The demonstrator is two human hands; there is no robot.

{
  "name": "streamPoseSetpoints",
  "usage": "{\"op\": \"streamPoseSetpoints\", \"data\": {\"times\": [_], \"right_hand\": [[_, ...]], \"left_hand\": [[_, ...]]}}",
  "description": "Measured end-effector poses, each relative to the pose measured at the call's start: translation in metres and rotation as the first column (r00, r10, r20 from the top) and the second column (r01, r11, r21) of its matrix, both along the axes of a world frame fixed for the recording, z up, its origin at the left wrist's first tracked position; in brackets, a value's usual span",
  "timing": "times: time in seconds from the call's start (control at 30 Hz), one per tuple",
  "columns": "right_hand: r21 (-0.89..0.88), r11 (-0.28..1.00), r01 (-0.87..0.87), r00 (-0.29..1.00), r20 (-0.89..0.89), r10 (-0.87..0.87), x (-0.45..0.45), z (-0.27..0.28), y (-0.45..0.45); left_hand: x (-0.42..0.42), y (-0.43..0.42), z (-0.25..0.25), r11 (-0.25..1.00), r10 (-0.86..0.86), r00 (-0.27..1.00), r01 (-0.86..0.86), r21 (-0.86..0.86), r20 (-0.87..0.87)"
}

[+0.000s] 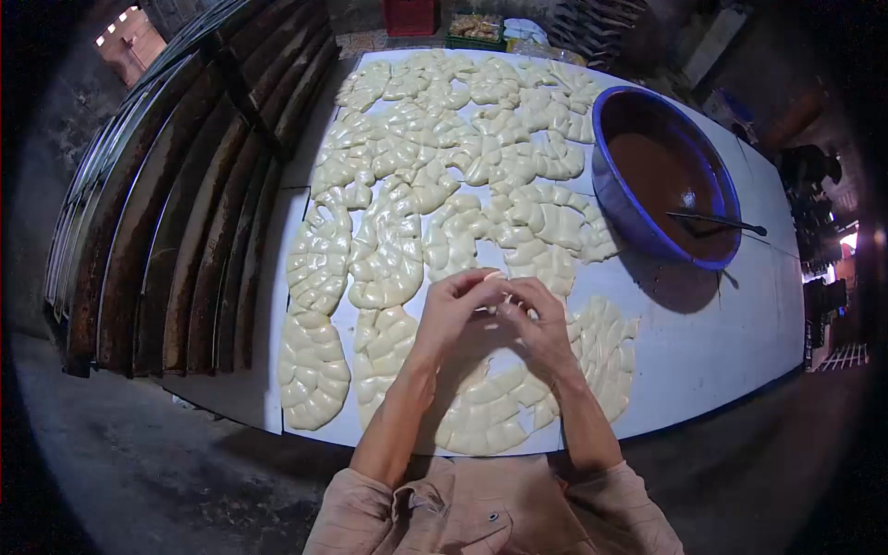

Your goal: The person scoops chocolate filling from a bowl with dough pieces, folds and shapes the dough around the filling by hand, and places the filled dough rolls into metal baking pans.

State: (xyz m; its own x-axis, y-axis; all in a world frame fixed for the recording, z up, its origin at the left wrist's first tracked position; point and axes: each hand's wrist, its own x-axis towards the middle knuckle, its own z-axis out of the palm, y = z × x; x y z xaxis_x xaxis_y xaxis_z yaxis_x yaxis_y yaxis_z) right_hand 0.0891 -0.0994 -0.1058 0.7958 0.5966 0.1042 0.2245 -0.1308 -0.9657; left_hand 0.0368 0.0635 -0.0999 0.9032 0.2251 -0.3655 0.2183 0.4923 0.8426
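Note:
My left hand [460, 303] and my right hand [541, 322] meet above the near middle of the white table [703, 370]. Their fingertips pinch together on a small pale piece of dough [497, 277], mostly covered by the fingers. Beneath and around them lie many flat, glossy, cream-coloured dough pieces [387, 242], pressed close into lumpy, scored-looking patches. One large patch of dough [486, 416] lies under my wrists at the near edge. A bare white gap shows between the hands and that patch.
At the right stands a blue-purple basin [606, 190] of brown liquid [661, 171], with a dark-handled utensil [717, 222] resting across it. Stacked dark trays [176, 231] on a rack flank the table's left side. Crates [476, 32] stand beyond the far edge.

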Motion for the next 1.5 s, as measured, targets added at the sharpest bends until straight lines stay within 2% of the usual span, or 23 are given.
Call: {"op": "streamPoseSetpoints", "data": {"times": [0.1,0.13,0.23,0.3,0.37,0.4,0.5,0.53,0.63,0.77,0.8,0.9,0.93,1.03,1.1,1.17,1.27,1.3,1.33,1.37,1.4,1.43,1.5], "right_hand": [[0.271,0.955,0.122,0.989,0.043,-0.139,-0.003,-0.018,0.011],[0.165,0.973,0.164,0.971,0.148,-0.189,-0.005,-0.014,0.011],[0.402,0.867,0.295,0.954,-0.172,-0.245,-0.019,-0.026,0.032],[0.367,0.865,0.343,0.939,-0.126,-0.320,-0.021,-0.026,0.040],[0.196,0.923,0.331,0.939,0.022,-0.342,-0.018,-0.031,0.038],[0.188,0.918,0.349,0.912,0.157,-0.379,-0.018,-0.024,0.040],[0.000,0.951,0.309,0.950,0.034,-0.309,-0.022,-0.031,0.034],[-0.087,0.958,0.272,0.962,0.046,-0.269,-0.020,-0.035,0.034],[0.031,0.960,0.278,0.958,0.059,-0.279,-0.039,-0.011,0.039],[-0.111,0.994,-0.020,0.996,-0.088,0.011,-0.050,-0.029,0.025],[-0.313,0.950,-0.014,0.993,0.106,0.050,-0.047,-0.033,0.024],[-0.369,0.929,0.022,0.898,0.416,0.144,-0.043,-0.038,0.025],[-0.348,0.937,0.018,0.920,0.374,0.121,-0.042,-0.035,0.026],[-0.360,0.908,0.213,0.974,0.148,-0.169,-0.025,-0.027,0.035],[-0.295,0.895,0.336,0.832,0.538,-0.134,0.000,-0.034,0.038],[-0.334,0.881,0.335,0.722,0.691,-0.013,0.018,-0.034,0.047],[-0.438,0.874,0.211,0.759,0.637,0.137,0.041,-0.058,0.045],[-0.418,0.892,0.173,0.933,0.359,-0.013,0.044,-0.049,0.043],[-0.385,0.911,0.149,0.988,0.027,-0.151,0.045,-0.032,0.042],[-0.345,0.928,0.143,0.914,-0.313,-0.258,0.046,-0.023,0.038],[-0.089,0.971,0.223,0.895,-0.377,-0.240,0.052,-0.024,0.024],[-0.040,0.941,0.337,0.762,-0.576,-0.297,0.054,-0.017,0.008],[0.312,0.789,0.529,0.680,-0.713,-0.174,0.053,-0.009,-0.017]], "left_hand": [[-0.011,-0.005,-0.008,0.999,0.015,0.995,-0.018,0.029,0.094],[-0.013,-0.005,-0.009,0.997,0.024,0.998,-0.029,0.075,0.065],[-0.016,-0.003,-0.013,0.995,-0.021,0.995,0.011,0.103,0.093],[-0.021,-0.002,-0.013,0.996,-0.028,0.994,0.019,0.090,0.103],[-0.027,-0.003,-0.013,1.000,-0.006,0.996,0.004,0.023,0.092],[-0.032,0.000,-0.010,0.998,-0.011,0.998,0.015,-0.066,0.066],[-0.036,-0.006,0.001,0.985,0.004,1.000,0.000,0.172,-0.022],[-0.038,-0.005,-0.006,0.986,0.059,0.998,-0.055,0.160,-0.021],[-0.047,0.003,-0.009,0.995,0.099,0.990,-0.100,-0.004,-0.104],[-0.058,0.012,-0.018,0.883,0.101,0.965,0.026,0.469,-0.243],[-0.059,0.017,-0.008,0.613,0.092,0.964,0.144,0.777,-0.251],[-0.065,0.032,0.001,0.405,0.148,0.966,0.136,0.904,-0.212],[-0.066,0.037,0.010,0.452,0.139,0.969,0.120,0.884,-0.203],[-0.062,0.048,0.006,0.489,0.116,0.965,0.151,0.859,-0.235],[-0.056,0.049,0.000,0.455,0.105,0.985,0.075,0.887,-0.138],[-0.049,0.045,-0.008,0.438,0.079,0.995,0.025,0.899,-0.066],[-0.036,0.039,-0.017,0.407,0.013,1.000,0.013,0.913,-0.020],[-0.033,0.037,-0.016,0.420,-0.005,1.000,0.022,0.907,-0.022],[-0.031,0.035,-0.014,0.433,-0.026,0.999,0.035,0.901,-0.026],[-0.028,0.034,-0.014,0.445,-0.047,0.998,0.048,0.894,-0.030],[-0.024,0.033,-0.020,0.403,-0.069,0.997,-0.014,0.915,0.046],[-0.022,0.030,-0.021,0.405,-0.091,0.995,0.000,0.915,0.040],[-0.016,0.018,-0.022,0.408,-0.137,0.990,0.029,0.912,0.029]]}}
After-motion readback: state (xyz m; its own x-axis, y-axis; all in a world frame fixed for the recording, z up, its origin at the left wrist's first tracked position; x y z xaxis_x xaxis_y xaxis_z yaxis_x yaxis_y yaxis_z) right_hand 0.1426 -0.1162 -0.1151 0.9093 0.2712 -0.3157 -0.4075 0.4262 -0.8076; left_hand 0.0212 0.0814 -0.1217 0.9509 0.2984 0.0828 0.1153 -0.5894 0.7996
